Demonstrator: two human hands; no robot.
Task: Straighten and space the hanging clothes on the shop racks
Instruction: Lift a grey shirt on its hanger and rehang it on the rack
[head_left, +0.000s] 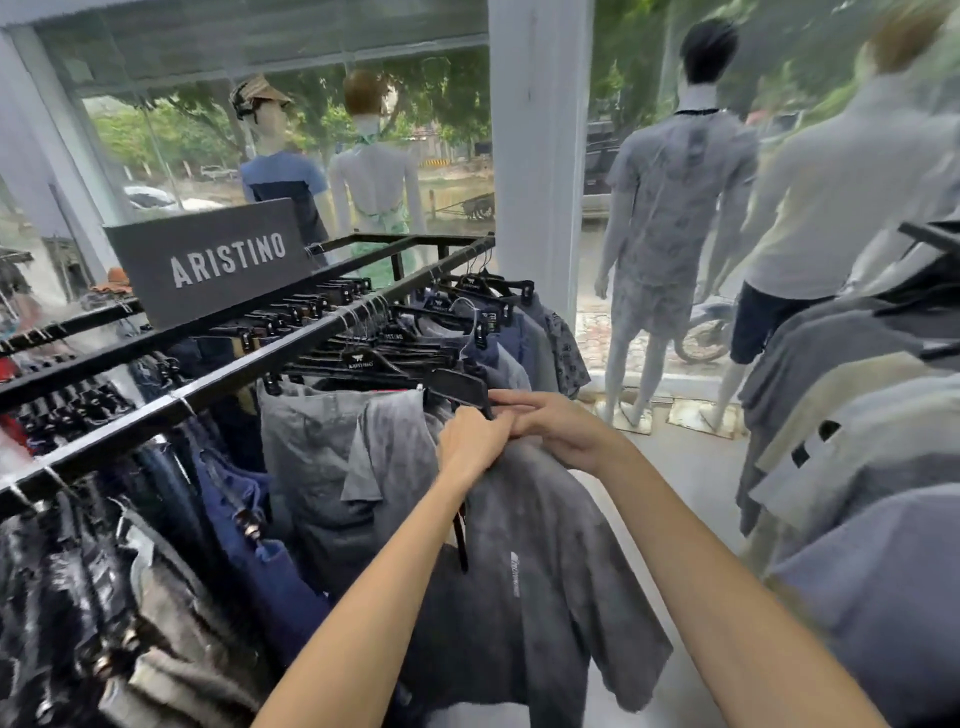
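Observation:
A dark grey mottled T-shirt (540, 582) hangs on a black hanger (460, 387) at the near end of the black metal rack (208, 395). My left hand (475, 441) grips the shirt's collar area just below the hanger. My right hand (553, 423) lies beside it, fingers curled over the same collar and the hanger's edge. Both hands touch each other. Behind this shirt hang a lighter grey shirt (311, 452) and several more tops on black hangers (395, 343), packed closely along the rail.
A black ARISTINO sign (218, 260) stands on the rack top. Jeans and dark trousers (171, 519) hang at left. A second rack of grey and beige shirts (852, 426) is at right. Mannequins (670, 208) face the shop window; a white pillar (540, 156) stands behind the rack.

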